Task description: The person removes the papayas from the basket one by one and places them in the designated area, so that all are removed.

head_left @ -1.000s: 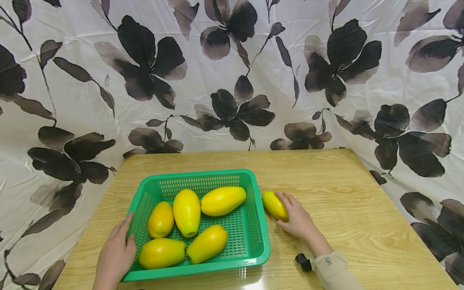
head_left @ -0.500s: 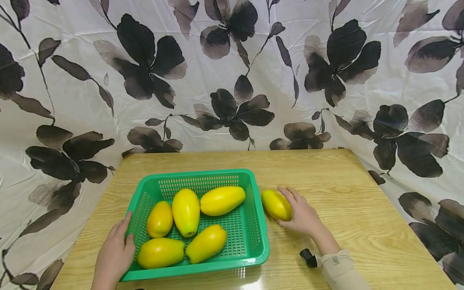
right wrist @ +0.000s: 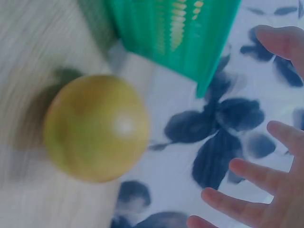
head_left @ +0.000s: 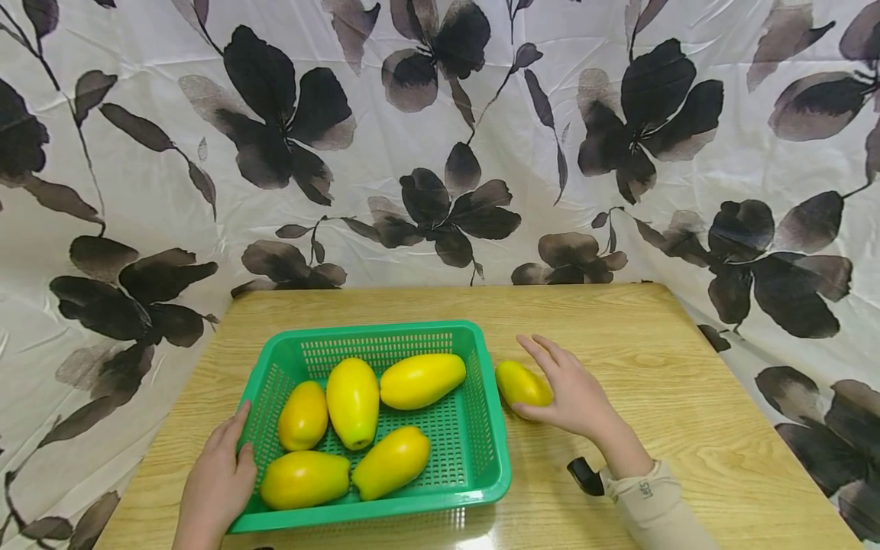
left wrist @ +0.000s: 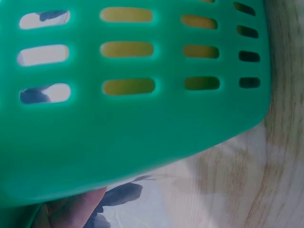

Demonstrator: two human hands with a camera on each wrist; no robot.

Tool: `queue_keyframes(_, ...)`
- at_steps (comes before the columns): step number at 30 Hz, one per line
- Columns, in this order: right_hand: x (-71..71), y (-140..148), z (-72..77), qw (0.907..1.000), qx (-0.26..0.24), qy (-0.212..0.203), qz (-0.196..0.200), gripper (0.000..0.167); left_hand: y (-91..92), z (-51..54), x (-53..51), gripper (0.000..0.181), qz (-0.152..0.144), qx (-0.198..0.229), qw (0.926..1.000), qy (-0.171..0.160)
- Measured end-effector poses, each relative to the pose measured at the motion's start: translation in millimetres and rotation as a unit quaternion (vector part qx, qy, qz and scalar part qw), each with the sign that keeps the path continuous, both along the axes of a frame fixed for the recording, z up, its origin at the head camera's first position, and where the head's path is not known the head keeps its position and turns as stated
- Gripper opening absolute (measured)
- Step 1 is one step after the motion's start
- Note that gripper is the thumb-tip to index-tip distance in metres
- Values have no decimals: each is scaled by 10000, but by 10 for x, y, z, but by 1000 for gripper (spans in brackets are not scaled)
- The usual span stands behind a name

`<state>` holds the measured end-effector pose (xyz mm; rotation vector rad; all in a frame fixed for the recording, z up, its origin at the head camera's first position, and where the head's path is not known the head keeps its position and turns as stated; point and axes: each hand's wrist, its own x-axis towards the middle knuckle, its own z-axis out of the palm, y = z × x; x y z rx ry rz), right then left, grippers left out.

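My left hand (head_left: pixel 218 477) grips the left rim of a green plastic basket (head_left: pixel 496 458); in the left wrist view a finger (left wrist: pixel 78 209) shows under the basket's rim. Several yellow papayas (head_left: pixel 354 403) lie apart or end to end inside. Just outside the basket's right wall, one yellow-green papaya (head_left: pixel 521 384) rests on the table. Over its right side hovers my right hand (head_left: pixel 577 393), fingers spread and holding nothing. The right wrist view has the papaya (right wrist: pixel 97 128) on the table, apart from the spread fingers (right wrist: pixel 256 175).
The wooden table (head_left: pixel 653 397) extends right of the basket and behind it. A floral cloth (head_left: pixel 440 114) hangs along the back and both sides. A black device (head_left: pixel 584 475) sits at the right sleeve's cuff (head_left: pixel 635 481).
The right hand has come away from the loose papaya, lifting and spreading its fingers. That papaya shifted slightly and stays on the table. Left hand and basket stay put.
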<state>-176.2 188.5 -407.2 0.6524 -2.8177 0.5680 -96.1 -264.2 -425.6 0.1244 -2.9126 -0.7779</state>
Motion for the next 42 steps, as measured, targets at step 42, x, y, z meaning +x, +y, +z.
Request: queue_keyframes(42,1,-1134,614,9476,1071,1050,2821,84,4,-17,19,55,1,-8,9997,246)
